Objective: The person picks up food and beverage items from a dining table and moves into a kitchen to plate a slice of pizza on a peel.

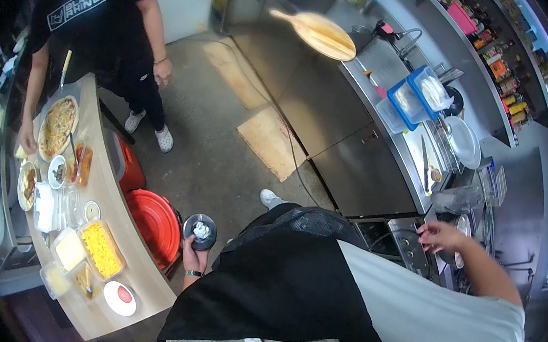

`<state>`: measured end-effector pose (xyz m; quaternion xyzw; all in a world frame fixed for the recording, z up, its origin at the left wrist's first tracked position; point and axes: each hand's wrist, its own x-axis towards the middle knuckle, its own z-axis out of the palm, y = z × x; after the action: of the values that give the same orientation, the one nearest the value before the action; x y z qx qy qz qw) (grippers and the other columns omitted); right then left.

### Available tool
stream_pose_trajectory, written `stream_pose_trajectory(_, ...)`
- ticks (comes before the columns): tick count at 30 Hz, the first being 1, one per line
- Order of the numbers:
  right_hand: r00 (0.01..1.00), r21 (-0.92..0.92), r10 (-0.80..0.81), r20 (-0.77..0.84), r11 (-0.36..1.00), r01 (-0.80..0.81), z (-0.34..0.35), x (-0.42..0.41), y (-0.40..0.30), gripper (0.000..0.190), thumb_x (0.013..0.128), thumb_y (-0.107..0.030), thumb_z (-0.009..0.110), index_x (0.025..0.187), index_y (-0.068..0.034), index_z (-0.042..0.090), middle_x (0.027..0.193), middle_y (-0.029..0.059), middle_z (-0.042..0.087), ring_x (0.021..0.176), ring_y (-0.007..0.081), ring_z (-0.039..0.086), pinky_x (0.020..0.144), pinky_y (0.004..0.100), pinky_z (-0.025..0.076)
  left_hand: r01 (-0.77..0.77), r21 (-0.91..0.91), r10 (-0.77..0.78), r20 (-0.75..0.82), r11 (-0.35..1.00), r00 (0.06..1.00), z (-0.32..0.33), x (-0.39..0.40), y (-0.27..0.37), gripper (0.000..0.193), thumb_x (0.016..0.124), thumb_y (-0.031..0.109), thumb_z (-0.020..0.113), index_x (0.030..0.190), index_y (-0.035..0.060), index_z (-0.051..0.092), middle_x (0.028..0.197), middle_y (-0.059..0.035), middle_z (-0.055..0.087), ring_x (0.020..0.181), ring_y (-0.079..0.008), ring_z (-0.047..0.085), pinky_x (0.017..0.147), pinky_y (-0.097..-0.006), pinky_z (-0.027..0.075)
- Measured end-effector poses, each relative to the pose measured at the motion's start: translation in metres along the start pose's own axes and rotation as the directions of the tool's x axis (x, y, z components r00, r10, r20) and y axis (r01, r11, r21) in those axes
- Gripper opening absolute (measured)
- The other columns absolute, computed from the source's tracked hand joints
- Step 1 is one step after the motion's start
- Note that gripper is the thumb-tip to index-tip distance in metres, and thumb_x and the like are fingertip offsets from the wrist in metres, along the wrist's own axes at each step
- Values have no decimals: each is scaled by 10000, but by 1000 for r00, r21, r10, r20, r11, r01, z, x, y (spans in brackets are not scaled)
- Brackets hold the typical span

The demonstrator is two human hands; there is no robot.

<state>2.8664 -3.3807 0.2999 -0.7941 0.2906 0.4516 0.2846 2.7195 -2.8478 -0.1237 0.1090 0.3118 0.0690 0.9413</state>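
Low in front of me, my left hand grips a round dark cup; something pale and crumpled shows inside or on top of it. My right hand is out over the cooking counter on the right, its fingers curled. A thin black cord or wire runs near those fingertips; whether they touch it is unclear. Just beyond that hand lies a clear jug-like vessel. A round metal pan or lid is partly hidden behind the hand.
On the left, a wooden worktop carries a pizza, a tub of yellow shredded cheese and a white bowl. A co-worker stands behind it. A red lidded bin sits below. A knife lies by blue-rimmed tubs.
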Motion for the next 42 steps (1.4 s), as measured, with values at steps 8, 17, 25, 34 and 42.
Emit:
stream_pose_trajectory(8, 935, -868, -257, -245, 488, -94, 93, 9, -3, 656, 865, -530, 455, 1394, -185, 279, 1469, 177, 203, 1338, 406, 194, 988, 628, 222, 7, 120, -13, 50, 993, 999, 42, 2, -6, 480, 820, 86, 502, 1289, 116, 406, 1259, -117, 483, 1163, -280, 486, 964, -490, 405)
stream_pose_trajectory(17, 977, -644, -93, 192, 740, 196, 101, 121, 185, 623, 868, -301, 539, 1372, -36, 285, 1378, 245, 336, 1266, 331, 375, 992, 400, 353, 44, 92, -49, 50, 995, 998, 42, -6, -28, 462, 821, 87, 498, 1274, 80, 410, 1257, -129, 482, 1167, -288, 483, 975, -475, 402)
stream_pose_trajectory(25, 800, 252, -600, -7, 773, 582, 143, 59, -13, 442, 953, -255, 396, 1333, -32, 354, 1306, 157, 421, 1209, 255, 421, 1031, 339, 286, 103, 231, -109, 12, 967, 994, 64, 1, -33, 477, 819, 119, 516, 1280, 79, 405, 1244, -134, 489, 1134, -301, 510, 940, -477, 437)
stream_pose_trajectory(34, 727, -253, -642, 243, 682, 687, 149, 102, -103, 561, 887, -411, 525, 1369, -183, 350, 1200, 188, 547, 1132, 302, 518, 931, 377, 406, 42, 318, -74, 89, 947, 993, 84, 5, -20, 440, 845, 165, 548, 1262, 53, 460, 1258, -91, 529, 1142, -238, 515, 1013, -406, 376)
stream_pose_trajectory(42, 505, -128, -493, 709, 613, 779, 155, 153, -140, 352, 965, -306, 394, 1182, -73, 543, 1164, 95, 564, 1123, 219, 503, 976, 326, 353, 72, 317, -54, -66, 946, 996, 118, 3, -9, 378, 829, 110, 554, 1190, 19, 485, 1200, -117, 551, 1120, -240, 526, 993, -420, 404)
